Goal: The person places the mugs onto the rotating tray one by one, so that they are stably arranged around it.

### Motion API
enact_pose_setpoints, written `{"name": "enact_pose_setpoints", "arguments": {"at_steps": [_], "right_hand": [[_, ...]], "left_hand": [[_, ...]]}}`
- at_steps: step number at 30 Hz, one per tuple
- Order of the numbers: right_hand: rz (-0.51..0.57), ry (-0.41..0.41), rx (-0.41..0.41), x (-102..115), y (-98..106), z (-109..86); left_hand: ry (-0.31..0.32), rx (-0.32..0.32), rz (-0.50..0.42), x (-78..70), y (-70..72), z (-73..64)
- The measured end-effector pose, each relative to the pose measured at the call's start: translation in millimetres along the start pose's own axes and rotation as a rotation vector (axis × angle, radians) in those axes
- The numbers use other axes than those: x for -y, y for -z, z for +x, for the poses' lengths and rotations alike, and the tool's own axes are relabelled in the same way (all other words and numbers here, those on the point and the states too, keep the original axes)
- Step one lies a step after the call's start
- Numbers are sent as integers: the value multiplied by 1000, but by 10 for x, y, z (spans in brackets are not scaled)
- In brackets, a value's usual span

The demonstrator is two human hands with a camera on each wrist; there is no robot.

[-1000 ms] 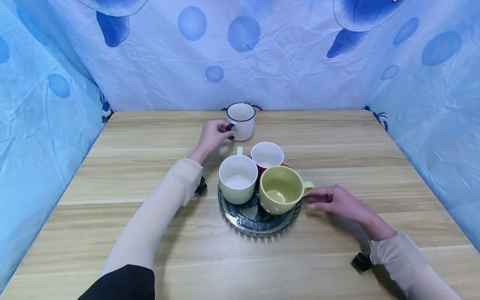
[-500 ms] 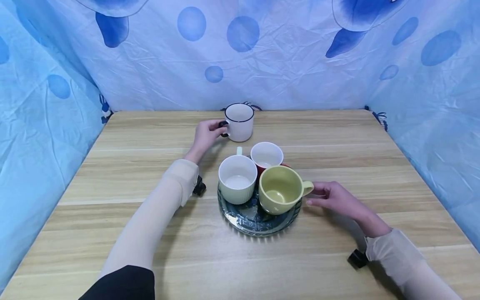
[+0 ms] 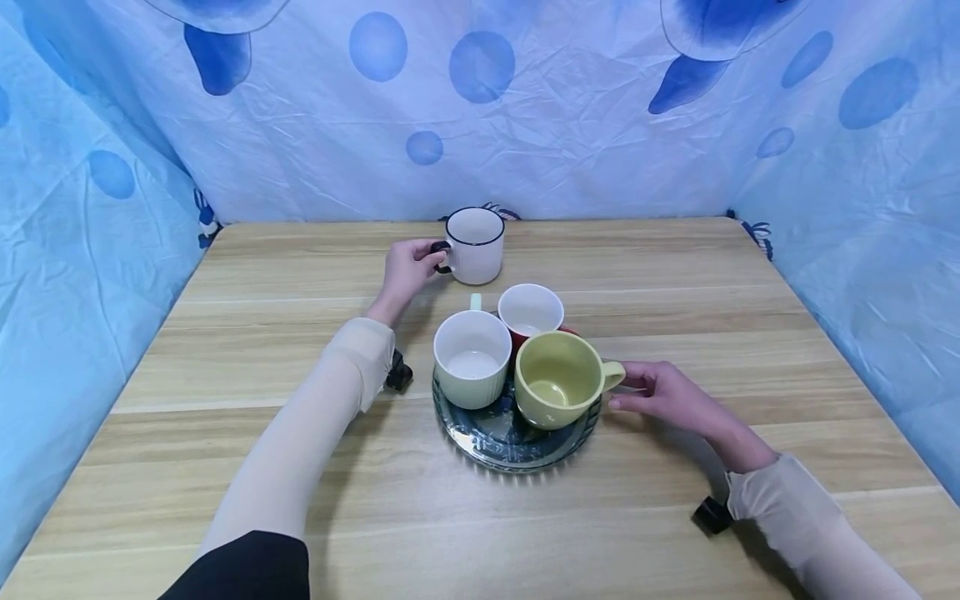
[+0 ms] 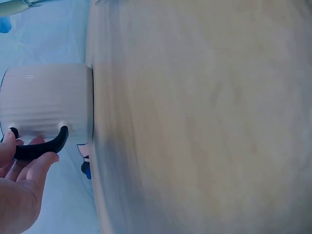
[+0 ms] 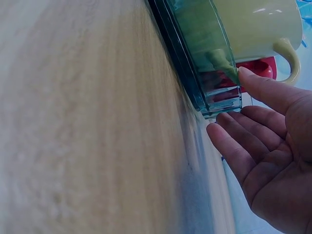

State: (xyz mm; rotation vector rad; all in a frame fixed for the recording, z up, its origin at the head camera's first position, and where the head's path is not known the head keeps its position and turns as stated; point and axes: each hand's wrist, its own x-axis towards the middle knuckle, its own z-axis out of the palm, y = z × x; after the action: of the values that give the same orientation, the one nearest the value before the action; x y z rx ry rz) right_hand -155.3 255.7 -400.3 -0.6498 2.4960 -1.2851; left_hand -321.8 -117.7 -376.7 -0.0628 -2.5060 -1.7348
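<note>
My left hand [image 3: 408, 267] pinches the black handle of a white enamel mug [image 3: 477, 254] with a dark rim, near the table's back edge. In the left wrist view, the thumb and fingers of the left hand [image 4: 22, 185] curl about that handle. My right hand [image 3: 667, 396] is at the right side of a dark teal glass plate [image 3: 510, 454]. Seen from the right wrist, its thumb is right at the plate's rim [image 5: 226, 95], the other fingers loosely bent below. On the plate stand a yellow mug [image 3: 555, 392], a pale green mug [image 3: 471, 375] and a red mug [image 3: 528, 312] with white inside.
A light wood table [image 3: 225, 367] spreads under everything. Blue patterned cloth [image 3: 570, 150] hangs behind it and along both sides. The pale green mug's handle points to the back, the yellow mug's to the right, above my right hand.
My left hand has shifted left, and the white mug's handle has swung left with it, the mug moving only slightly. My right hand has crept a little up and closer to the plate.
</note>
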Motion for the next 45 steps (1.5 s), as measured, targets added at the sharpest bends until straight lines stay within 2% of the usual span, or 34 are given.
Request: {"name": "enact_pose_setpoints", "arguments": {"at_steps": [4,10,16,25,34,41,45], "right_hand": [[6,6,-2,2,-6,0],[9,1,-16,5,0,32],[35,-4,-21,-6,13,95],[17,-4,5,-9,6,133],[-31,8,-2,21,-19,100],[-86,40,-35,36,-16,-8],[-70,64,-64,44,-16,-27]], "left_hand": [[32,-11,-31,-40,16,-21],[60,-11,-28,-86,63,-35],[61,-5,-33,-103,131,-59],[64,-7,-67,-116,220,-114],[52,-23,-43,-180,361,-284],[71,-36,-85,-260,476,-396],[86,-51,-100,-250,567,-438]]}}
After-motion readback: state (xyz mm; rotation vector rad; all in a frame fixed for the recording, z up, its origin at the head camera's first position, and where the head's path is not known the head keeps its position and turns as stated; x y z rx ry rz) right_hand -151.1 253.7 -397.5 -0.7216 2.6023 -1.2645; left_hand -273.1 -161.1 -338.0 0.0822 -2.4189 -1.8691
